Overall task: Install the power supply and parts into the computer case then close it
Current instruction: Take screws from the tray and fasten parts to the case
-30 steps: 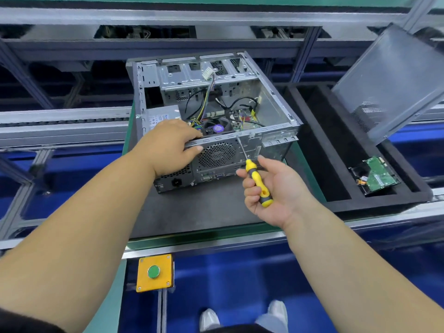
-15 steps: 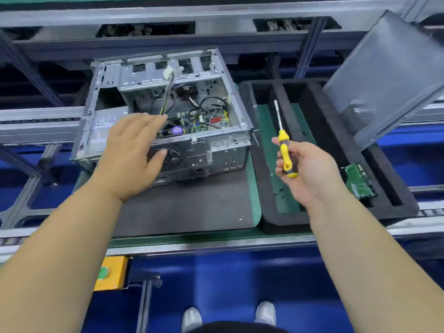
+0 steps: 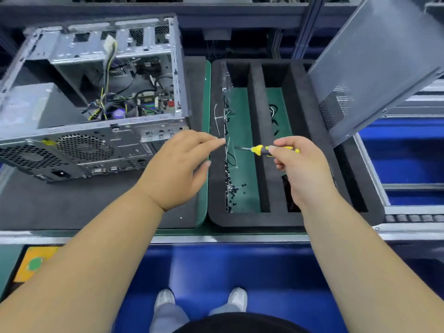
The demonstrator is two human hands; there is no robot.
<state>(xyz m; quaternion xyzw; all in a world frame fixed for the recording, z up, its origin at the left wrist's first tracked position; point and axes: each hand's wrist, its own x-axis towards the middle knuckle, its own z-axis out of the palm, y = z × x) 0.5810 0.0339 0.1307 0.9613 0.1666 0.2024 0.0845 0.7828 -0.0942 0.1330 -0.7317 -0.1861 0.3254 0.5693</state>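
The open grey computer case [image 3: 96, 131] lies on its side on the dark mat [image 3: 72, 203], its rear panel toward me, wires and the power supply [image 3: 28, 106] visible inside. My right hand [image 3: 302, 169] grips a yellow-and-black screwdriver [image 3: 264, 149], held level with its tip pointing left over the black foam tray [image 3: 259, 219]. My left hand [image 3: 177, 167] hovers right of the case, fingers extended toward the screwdriver tip, holding nothing that I can see. Small black screws [image 3: 231, 188] lie in the tray's left slot.
The case's grey side panel [image 3: 374, 68] leans tilted over the tray's right side. Cable ties and a black cable lie in the tray's slots. A yellow box with a green button [image 3: 33, 263] sits at the front left. My shoes stand on the blue floor below.
My left hand left the case and moved right toward the tray. My right hand carried the screwdriver from the case's rear panel over the tray and turned it level. The view shifted right.
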